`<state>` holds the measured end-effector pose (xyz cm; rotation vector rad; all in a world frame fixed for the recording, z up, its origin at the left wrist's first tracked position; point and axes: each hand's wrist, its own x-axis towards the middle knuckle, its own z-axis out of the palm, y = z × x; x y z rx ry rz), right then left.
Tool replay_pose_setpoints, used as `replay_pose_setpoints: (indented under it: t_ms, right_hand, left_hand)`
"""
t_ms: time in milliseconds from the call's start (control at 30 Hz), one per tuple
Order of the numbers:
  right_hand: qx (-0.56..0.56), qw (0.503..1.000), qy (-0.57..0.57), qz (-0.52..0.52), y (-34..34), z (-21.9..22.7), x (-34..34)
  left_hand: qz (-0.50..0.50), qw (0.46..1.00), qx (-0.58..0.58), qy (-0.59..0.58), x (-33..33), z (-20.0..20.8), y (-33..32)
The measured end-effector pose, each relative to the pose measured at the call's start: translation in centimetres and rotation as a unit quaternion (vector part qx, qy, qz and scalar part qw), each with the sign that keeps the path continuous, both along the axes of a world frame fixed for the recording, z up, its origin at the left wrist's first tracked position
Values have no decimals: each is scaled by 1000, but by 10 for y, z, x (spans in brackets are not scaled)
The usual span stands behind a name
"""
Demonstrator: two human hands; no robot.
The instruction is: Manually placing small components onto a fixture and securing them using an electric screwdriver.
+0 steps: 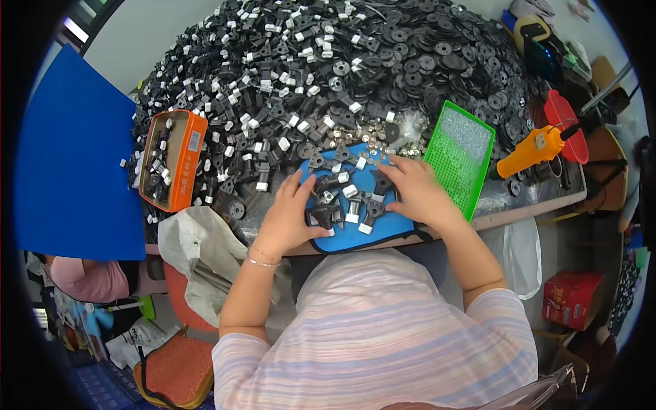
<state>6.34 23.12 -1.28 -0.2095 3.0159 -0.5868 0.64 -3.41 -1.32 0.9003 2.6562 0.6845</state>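
Observation:
Several black plastic parts with white ends (352, 208) lie grouped on a blue mat (389, 229) at the table's near edge. To the left of the group, my left hand (290, 213) has its fingers spread, with the fingertips beside the nearest parts. On the other side, my right hand (418, 190) is also spread, its thumb and fingers around a black part at the mat's right. Whether its fingertips touch that part is hard to make out. Small silvery metal pieces (372, 139) lie just beyond the mat.
A big heap of black parts (287, 75) and black discs (444, 49) covers the table behind. An orange box (180, 195) with parts stands left. At right are a green tray (480, 179) of tiny pieces, an orange power tool (529, 154) and a red basket (570, 130).

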Motion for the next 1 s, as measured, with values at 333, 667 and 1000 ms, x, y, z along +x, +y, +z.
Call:
replay_pose_setpoints:
  t_ms: [333,667,1000]
  right_hand:
    - [74,997,-3,-21,-4,-15,5]
    - [-55,984,149,78,-43,-18,-12]
    - [-42,995,66,65,-73,-17,-44]
  left_hand:
    - [90,968,224,69,41,-44,7]
    - [14,971,194,143,32,-43,-29]
    - [36,962,266,47,49,-57,-27]
